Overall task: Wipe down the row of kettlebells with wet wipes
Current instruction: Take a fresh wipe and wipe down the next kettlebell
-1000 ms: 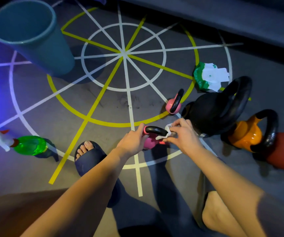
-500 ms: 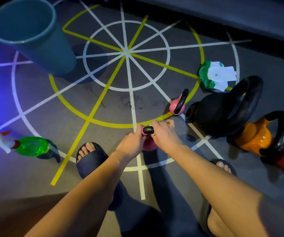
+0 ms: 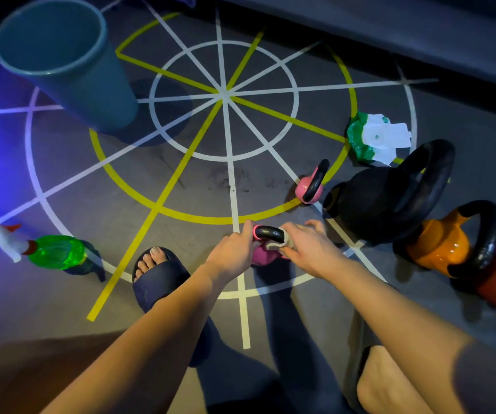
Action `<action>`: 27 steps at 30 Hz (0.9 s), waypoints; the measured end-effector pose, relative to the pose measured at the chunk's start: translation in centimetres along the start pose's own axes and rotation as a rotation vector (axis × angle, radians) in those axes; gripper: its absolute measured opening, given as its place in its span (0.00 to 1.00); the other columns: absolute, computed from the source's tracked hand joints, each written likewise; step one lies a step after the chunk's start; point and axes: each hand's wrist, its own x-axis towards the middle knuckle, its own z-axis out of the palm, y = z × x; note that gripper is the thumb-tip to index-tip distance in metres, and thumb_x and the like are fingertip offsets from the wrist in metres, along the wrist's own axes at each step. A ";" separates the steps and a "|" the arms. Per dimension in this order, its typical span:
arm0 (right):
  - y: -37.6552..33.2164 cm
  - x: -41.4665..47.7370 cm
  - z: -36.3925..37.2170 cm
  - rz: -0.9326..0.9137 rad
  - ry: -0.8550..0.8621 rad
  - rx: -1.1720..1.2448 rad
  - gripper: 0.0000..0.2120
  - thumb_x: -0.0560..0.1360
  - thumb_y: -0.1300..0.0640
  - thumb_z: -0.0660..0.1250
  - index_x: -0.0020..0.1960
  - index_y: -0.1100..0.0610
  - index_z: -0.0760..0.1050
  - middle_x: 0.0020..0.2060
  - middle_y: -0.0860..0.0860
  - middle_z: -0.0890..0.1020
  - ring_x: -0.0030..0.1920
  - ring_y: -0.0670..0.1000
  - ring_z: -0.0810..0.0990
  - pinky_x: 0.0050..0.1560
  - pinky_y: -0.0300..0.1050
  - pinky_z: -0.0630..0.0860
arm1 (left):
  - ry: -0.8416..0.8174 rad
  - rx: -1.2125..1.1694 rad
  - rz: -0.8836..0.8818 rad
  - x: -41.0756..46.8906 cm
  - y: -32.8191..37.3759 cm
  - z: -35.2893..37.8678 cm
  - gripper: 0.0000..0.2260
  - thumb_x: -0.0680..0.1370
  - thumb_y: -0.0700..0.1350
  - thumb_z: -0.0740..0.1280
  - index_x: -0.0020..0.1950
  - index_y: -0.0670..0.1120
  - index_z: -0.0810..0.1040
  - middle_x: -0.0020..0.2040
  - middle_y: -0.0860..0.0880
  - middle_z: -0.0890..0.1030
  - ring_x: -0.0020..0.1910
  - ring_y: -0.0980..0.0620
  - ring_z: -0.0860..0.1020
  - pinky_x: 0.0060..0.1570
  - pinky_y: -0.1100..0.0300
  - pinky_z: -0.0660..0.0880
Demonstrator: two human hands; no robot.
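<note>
Bare floor (image 3: 199, 234) lies left of the nearer pink kettlebell (image 3: 263, 254); black kettlebell (image 3: 375, 201) crowds its right.

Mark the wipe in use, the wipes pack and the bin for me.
Wipe (image 3: 282, 239), head view, on its pale bunched middle.
Pack (image 3: 375, 138), head view, on its white top flap.
Bin (image 3: 100, 94), head view, on its outer wall below the rim.

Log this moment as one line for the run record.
phase: handle wipe | left hand: grips small pink kettlebell with black handle | right hand: pinches white wet wipe around that handle
</note>
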 end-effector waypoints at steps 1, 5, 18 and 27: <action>-0.5 0.3 0.0 -0.002 0.033 -0.024 0.14 0.80 0.52 0.64 0.64 0.52 0.70 0.57 0.50 0.81 0.62 0.55 0.77 0.73 0.50 0.53 | 0.003 0.013 -0.001 0.0 0.0 0.0 0.11 0.85 0.50 0.58 0.61 0.45 0.63 0.47 0.35 0.81 0.48 0.31 0.78 0.45 0.43 0.74; -3.0 1.7 0.5 -0.068 0.203 -0.111 0.10 0.78 0.58 0.66 0.58 0.54 0.74 0.52 0.51 0.83 0.57 0.55 0.81 0.76 0.53 0.50 | 0.041 0.064 -0.009 -0.2 -0.1 0.2 0.09 0.84 0.44 0.58 0.62 0.43 0.63 0.49 0.35 0.82 0.49 0.31 0.79 0.43 0.46 0.70; -4.5 4.0 0.3 -0.302 0.089 -0.137 0.19 0.75 0.59 0.69 0.64 0.45 0.79 0.59 0.47 0.84 0.63 0.52 0.79 0.78 0.47 0.46 | 0.022 0.023 -0.096 -0.6 -2.4 -0.5 0.18 0.80 0.48 0.65 0.68 0.45 0.72 0.56 0.39 0.83 0.57 0.35 0.79 0.51 0.47 0.73; -8.9 4.3 3.4 -0.160 0.088 -0.169 0.20 0.74 0.51 0.71 0.65 0.48 0.74 0.57 0.52 0.84 0.63 0.55 0.79 0.79 0.48 0.49 | 0.085 -0.100 -0.042 -3.2 -7.1 -4.2 0.37 0.73 0.58 0.70 0.79 0.52 0.59 0.74 0.50 0.73 0.68 0.49 0.77 0.63 0.46 0.76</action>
